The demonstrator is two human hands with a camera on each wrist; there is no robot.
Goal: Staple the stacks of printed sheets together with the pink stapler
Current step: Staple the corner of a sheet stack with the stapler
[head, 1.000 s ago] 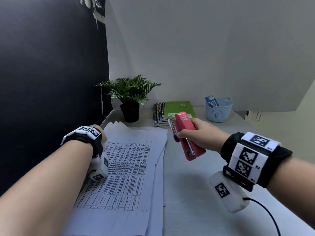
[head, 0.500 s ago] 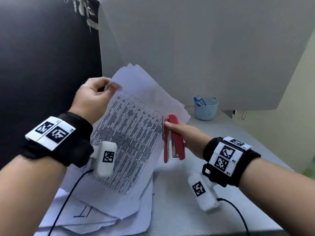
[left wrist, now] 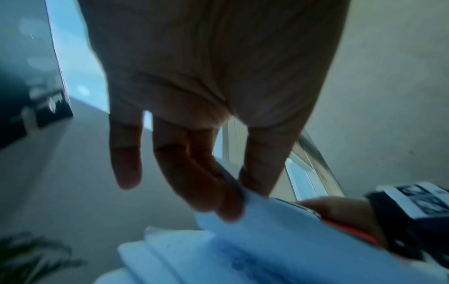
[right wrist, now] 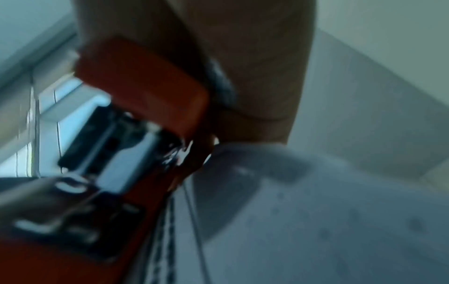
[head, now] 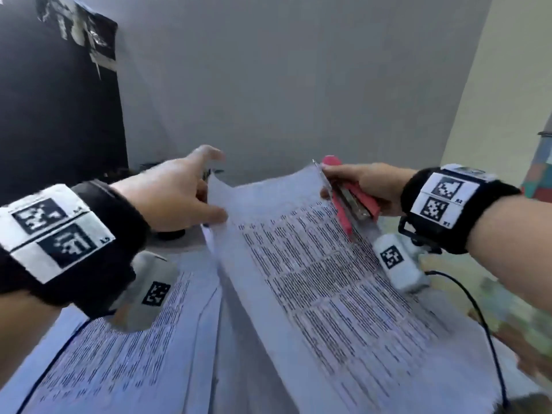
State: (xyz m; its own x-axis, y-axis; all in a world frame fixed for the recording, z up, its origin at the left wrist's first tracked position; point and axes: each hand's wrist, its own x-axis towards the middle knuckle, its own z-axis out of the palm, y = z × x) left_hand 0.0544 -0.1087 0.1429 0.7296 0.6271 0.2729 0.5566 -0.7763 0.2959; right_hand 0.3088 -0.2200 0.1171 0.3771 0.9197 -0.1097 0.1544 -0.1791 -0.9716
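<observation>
Pink stapler (head: 349, 194) sits right of centre in the head view, gripped in the right hand (head: 366, 186), fingers curled round its body, mouth at the top right corner of the lifted stack of printed sheets (head: 304, 264). The corner looks to be inside the mouth, but blur hides how deep. Left hand (head: 176, 192) is centre left, pinching the stack's top left corner between thumb and fingers (left wrist: 213, 184), other fingers loose. More printed sheets (head: 119, 339) lie on the desk (head: 191, 243), lower left.

To staple well: probably square the edges first, keep the left pinch taut so the pages don't fan, seat the corner fully, then squeeze firmly once.

Sheets carry printed table text, too blurred to read. Square black-and-white markers on the wristbands (head: 439, 201), with small codes not legible. No brand readable on the stapler.
</observation>
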